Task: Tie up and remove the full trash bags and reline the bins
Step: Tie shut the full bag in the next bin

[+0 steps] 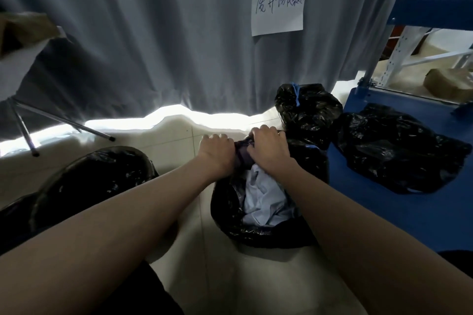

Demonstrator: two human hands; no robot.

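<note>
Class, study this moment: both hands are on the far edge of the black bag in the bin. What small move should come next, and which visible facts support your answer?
Probably draw the gathered plastic toward the near rim to close the mouth. The left hand and right hand grip bunched plastic at the far edge of the bin's black bag, yet the mouth gapes, showing pale crumpled waste. Nothing is knotted yet, unlike the tied bag behind.

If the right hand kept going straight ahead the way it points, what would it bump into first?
Probably the tied bag with the blue tie, just beyond the right hand, then the curtain. Depth is hard to judge here.
</note>
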